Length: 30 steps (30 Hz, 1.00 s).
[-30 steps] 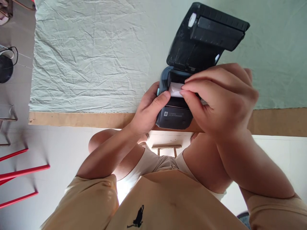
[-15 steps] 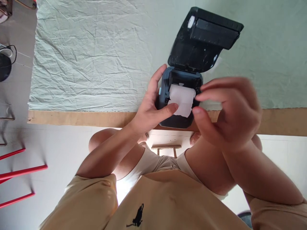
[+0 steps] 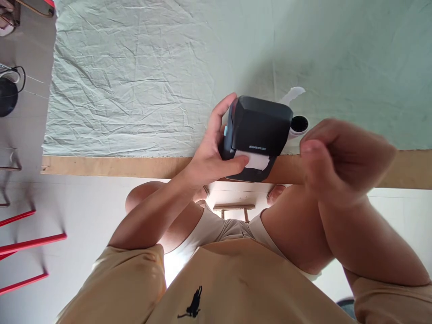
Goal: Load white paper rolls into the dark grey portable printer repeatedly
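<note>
A black label printer (image 3: 261, 123), marked NIIMBOT, rests at the table's front edge with its lid down. My left hand (image 3: 211, 155) grips its left side, fingers along the body. The left thumb presses on the white paper strip (image 3: 258, 160) that comes out at the front below the lid. To the right of the printer, apart from it, my right hand (image 3: 340, 157) hovers near the table edge, slightly blurred. Its fingers are curled in, and nothing shows in them. The paper roll inside is hidden by the lid.
Just right of the printer are a small white cylinder with a dark round end (image 3: 299, 124) and a torn white paper scrap (image 3: 293, 94). A pale green cloth (image 3: 135, 81) covers the table, whose wooden edge (image 3: 118, 165) is bare. Red bars (image 3: 33, 243) stand at lower left.
The printer's lid has swung down from open to shut over the paper roll. My right hand has moved right, away from the roll, and curled. My left hand stays in place.
</note>
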### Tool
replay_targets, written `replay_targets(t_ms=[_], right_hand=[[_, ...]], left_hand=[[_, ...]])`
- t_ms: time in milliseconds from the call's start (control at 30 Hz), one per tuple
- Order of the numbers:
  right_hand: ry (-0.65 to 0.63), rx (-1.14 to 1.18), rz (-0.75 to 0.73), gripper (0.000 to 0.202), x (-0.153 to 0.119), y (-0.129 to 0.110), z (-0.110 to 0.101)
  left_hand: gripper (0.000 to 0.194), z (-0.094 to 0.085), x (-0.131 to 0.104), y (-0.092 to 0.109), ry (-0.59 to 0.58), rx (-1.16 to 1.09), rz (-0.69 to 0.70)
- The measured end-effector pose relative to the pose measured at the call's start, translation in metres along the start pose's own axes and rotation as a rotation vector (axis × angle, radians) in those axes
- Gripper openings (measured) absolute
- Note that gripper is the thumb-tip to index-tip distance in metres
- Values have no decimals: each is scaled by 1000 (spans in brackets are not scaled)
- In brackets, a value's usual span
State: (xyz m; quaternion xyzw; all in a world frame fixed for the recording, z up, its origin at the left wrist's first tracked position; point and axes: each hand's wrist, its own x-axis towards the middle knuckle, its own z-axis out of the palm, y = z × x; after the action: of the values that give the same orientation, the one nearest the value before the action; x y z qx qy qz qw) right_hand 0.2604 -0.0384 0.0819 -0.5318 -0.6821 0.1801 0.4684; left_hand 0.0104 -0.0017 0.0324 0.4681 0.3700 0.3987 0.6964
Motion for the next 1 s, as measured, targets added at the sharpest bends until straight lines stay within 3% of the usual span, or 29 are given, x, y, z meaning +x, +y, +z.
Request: replay_targets(t_ms=[67, 133, 200, 267, 367, 467, 600, 733, 867, 1000], right_hand=[[-135, 27, -65, 66, -2, -1, -7], [-253, 87, -62, 69, -4, -1, -9], [-340, 131, 33, 79, -3, -2, -8], [-395, 124, 169, 88, -2, -3, -5], [-405, 79, 321, 92, 2, -4, -1], [-433, 114, 369, 92, 5, -4, 0], [-456, 150, 353, 96, 5, -1, 0], [-434, 117, 303, 97, 2, 1, -1], [-426, 91, 294, 88, 2, 2, -1], [-433, 97, 302, 71, 2, 2, -2]], left_hand=[[131, 5, -4, 4, 8, -17, 26], [101, 10, -8, 9, 45, -22, 71], [72, 14, -11, 11, 61, -15, 79], [62, 17, -12, 9, 64, -33, 77], [58, 19, -13, 4, 87, -79, 114], [60, 23, -15, 1, 116, -73, 141], [73, 32, -14, 7, 152, -98, 122], [58, 36, -7, 9, 160, -196, 102], [48, 32, 0, 3, 194, -224, 97], [54, 31, 0, 5, 225, -215, 63]])
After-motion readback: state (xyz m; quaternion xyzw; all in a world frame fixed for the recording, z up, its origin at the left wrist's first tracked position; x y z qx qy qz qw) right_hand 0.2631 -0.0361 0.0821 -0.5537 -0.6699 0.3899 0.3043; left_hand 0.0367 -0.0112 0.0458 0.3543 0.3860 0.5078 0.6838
